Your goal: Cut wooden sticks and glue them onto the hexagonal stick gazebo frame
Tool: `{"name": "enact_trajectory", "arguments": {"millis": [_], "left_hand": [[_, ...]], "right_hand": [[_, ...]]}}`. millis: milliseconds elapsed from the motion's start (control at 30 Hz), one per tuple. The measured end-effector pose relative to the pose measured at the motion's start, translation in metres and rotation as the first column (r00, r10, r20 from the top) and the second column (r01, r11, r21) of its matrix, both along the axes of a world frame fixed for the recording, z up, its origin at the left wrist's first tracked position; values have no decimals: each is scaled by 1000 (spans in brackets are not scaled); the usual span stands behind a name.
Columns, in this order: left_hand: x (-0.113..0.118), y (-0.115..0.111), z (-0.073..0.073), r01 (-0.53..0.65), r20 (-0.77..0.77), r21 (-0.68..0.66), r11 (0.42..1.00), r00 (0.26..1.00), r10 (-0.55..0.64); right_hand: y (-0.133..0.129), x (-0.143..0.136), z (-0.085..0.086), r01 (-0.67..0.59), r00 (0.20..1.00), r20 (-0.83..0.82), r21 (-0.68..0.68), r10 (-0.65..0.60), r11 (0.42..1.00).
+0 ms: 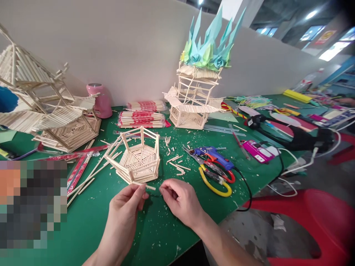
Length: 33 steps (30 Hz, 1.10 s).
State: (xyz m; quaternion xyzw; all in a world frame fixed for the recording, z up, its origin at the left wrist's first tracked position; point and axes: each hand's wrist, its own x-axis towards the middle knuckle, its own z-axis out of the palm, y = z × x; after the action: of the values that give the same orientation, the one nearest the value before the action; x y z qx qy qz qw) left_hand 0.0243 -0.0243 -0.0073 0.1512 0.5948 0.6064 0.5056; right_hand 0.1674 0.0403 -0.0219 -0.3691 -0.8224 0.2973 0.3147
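Left fingers (pixel 141 193) pinch a short stick (pixel 151 188); right fingers (pixel 167 187) curl closed just beside its free end.

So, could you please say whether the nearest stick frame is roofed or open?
Open: no roof covers the stick frame, whose slatted floor shows.

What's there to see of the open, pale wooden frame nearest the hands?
The open frame of pale wooden sticks sits upright on the green table. Its many-sided floor is sticks in nested rings; short corner posts carry thin rails. The left hand holds a short pale stick near the frame's front edge; whether they touch is unclear.
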Motion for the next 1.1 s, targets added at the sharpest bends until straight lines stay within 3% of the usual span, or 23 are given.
{"name": "enact_trajectory", "arguments": {"millis": [67, 133, 167, 267, 333, 500, 600, 700, 833, 1100], "left_hand": [[-9, -6, -1, 153, -364, -31, 988, 919, -153], [-18, -8, -2, 274, -683, -62, 960, 690, -241], [-22, -7, -4, 323, -807, -94, 942, 529, -262], [-29, 0, -8, 376, -960, -234, 897, 55, -274], [-31, 2, -12, 352, -955, -296, 888, -98, -279], [-46, -8, -12, 303, -945, -310, 901, -203, -257], [-74, -17, -5, 206, -915, -246, 947, -371, -157], [-108, -19, 3, 26, -832, -299, 954, -497, -247], [-131, -11, 5, -61, -734, -448, 892, -544, -406], [-133, 2, -4, -74, -750, -413, 908, -539, -385]], "right_hand": [[-3, 4, -2, -1, 1000, 17, 15, 1, 1000], [-3, 7, -3, 16, 1000, 22, 24, -17, 1000], [-2, 9, -3, 25, 999, 22, 27, -25, 999], [0, 11, -3, 35, 999, 20, 32, -36, 999], [0, 11, -3, 33, 999, 16, 32, -33, 999], [-1, 10, -8, 35, 999, -7, 34, -35, 999], [-1, 9, -10, 37, 999, -30, 43, -36, 998], [-2, 8, -11, 37, 998, -46, 56, -34, 998], [-3, 6, -12, 28, 999, -46, 65, -25, 998], [-2, 6, -14, 20, 999, -33, 58, -18, 998]]}}
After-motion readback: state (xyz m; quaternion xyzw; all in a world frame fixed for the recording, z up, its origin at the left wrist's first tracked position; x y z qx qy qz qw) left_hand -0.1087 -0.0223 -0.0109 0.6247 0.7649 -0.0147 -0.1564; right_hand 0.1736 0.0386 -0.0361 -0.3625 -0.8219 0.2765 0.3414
